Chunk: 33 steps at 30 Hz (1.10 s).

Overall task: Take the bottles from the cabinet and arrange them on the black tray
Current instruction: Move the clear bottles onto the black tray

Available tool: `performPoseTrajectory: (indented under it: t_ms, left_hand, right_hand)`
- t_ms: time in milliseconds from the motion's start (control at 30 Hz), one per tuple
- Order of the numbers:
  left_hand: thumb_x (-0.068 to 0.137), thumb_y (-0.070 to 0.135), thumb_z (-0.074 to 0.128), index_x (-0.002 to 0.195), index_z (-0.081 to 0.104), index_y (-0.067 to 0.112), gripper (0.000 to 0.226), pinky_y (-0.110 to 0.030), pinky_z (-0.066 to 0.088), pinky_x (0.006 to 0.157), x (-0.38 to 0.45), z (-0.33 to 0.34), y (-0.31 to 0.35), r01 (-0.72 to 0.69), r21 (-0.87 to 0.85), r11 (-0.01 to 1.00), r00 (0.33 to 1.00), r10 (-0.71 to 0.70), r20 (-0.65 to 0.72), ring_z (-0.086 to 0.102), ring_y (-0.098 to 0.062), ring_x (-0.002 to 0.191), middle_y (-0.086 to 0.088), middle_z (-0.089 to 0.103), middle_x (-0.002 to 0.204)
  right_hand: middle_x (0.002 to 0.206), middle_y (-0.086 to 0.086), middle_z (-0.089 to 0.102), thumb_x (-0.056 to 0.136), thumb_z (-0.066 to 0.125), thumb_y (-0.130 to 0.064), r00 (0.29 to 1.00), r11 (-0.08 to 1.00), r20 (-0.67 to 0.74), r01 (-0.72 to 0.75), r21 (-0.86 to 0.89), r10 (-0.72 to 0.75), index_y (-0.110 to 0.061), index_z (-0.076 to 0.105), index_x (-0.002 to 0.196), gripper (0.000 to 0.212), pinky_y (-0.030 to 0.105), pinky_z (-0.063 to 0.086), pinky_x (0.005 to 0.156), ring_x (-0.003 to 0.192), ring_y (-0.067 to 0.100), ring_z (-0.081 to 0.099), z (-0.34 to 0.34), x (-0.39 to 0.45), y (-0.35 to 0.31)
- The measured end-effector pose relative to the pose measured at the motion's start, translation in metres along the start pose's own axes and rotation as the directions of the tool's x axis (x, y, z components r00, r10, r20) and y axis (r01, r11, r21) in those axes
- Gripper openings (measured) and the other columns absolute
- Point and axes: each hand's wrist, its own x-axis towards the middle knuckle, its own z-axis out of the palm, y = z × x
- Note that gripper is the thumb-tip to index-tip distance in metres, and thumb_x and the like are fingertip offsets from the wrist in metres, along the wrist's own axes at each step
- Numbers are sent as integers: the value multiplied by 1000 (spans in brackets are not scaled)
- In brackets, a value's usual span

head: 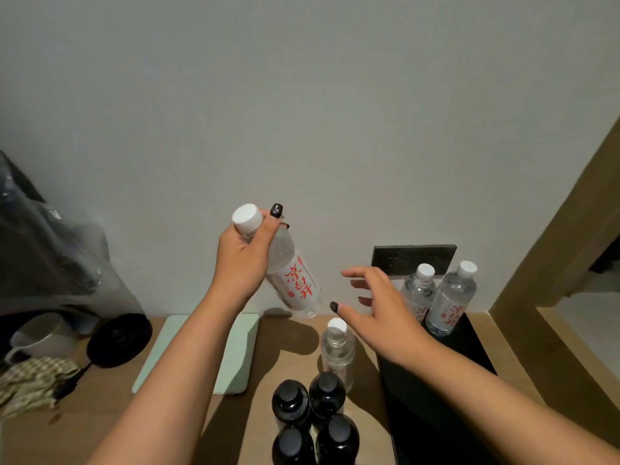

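Note:
My left hand [246, 255] grips a clear water bottle [295, 283] with a white cap and red lettering near its neck, tilted in the air above the wooden counter. My right hand [375, 310] hovers open with fingers spread, just right of that bottle's base and apart from it. Two more clear water bottles [451, 298] stand upright at the far end of the black tray [436, 414] on the right. Another clear bottle [337, 350] stands on the counter left of the tray, below my right hand. Several dark bottles with black caps [313, 417] cluster in front of it.
A pale green mat [235, 357] lies on the counter [285, 347] under my left forearm. A round black base [119, 340], a white mug [40, 335] and a checked cloth [33, 380] sit at the left. A dark wall plate [402, 258] is behind the tray. A wooden frame [553, 263] rises at the right.

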Motion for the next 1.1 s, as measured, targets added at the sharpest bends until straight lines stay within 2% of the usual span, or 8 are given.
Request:
performPoseTrajectory:
  t_ms: [133,300,433,600,733,867,967,1100]
  left_hand:
    - [77,26,66,82,66,17,10,-34,50,84,-9,26,29,32,-187,982,998,-20,68,66,-19,85,-4,72,83]
    - [75,24,62,89,60,10,20,-27,52,74,-27,68,32,79,-232,969,970,-21,242,70,-19,86,-3,74,79]
    - [78,20,64,87,63,9,14,-27,52,74,-38,105,22,129,-165,978,956,-79,284,69,-18,84,-5,73,81]
    - [84,21,64,83,67,11,10,-30,51,74,-49,152,-2,214,-78,974,926,-176,335,65,-17,82,-8,72,89]
    - [91,23,58,96,68,7,19,-28,50,80,-54,186,-24,216,48,975,877,-215,430,65,-14,87,-11,71,99]
    - [97,41,42,117,57,14,37,-23,46,78,-55,206,-44,253,201,946,769,-323,551,61,-10,100,-1,65,110]
    - [98,38,40,113,56,18,30,-25,48,79,-52,206,-58,271,255,928,748,-370,551,59,-14,108,-5,61,118]
    - [95,31,50,116,51,33,21,-26,50,81,-49,204,-77,207,365,908,735,-390,554,55,-8,105,6,55,120]
  right_hand:
    - [135,-11,36,84,65,-35,990,988,-23,138,-68,-140,-28,35,136,60,25,39,101,123,0,38,-24,3,-18]
    - [131,-14,44,75,73,-38,992,992,37,119,-41,-117,-30,35,136,73,27,48,95,114,1,47,-49,-7,-15]
    - [125,-15,51,71,77,-38,999,999,44,22,41,-23,-35,38,133,73,30,55,88,109,3,53,-64,-19,12]
    - [110,-24,50,67,79,-42,998,998,11,-59,14,59,-39,39,126,71,12,44,76,95,-9,50,-83,-28,51]
    - [114,-16,54,67,80,-34,990,990,-22,-140,21,141,-35,42,122,66,19,47,82,99,-1,53,-99,-30,91]
    - [109,-17,53,68,81,-27,970,969,-45,-236,70,239,-39,39,116,65,23,49,85,100,0,53,-101,-34,132]
    - [110,-14,53,69,80,-22,949,946,-45,-307,107,313,-34,40,118,65,28,49,89,105,6,55,-93,-35,161]
    - [111,-11,55,69,81,-18,930,922,-51,-352,160,363,-27,42,122,66,27,47,92,106,7,55,-75,-32,187]
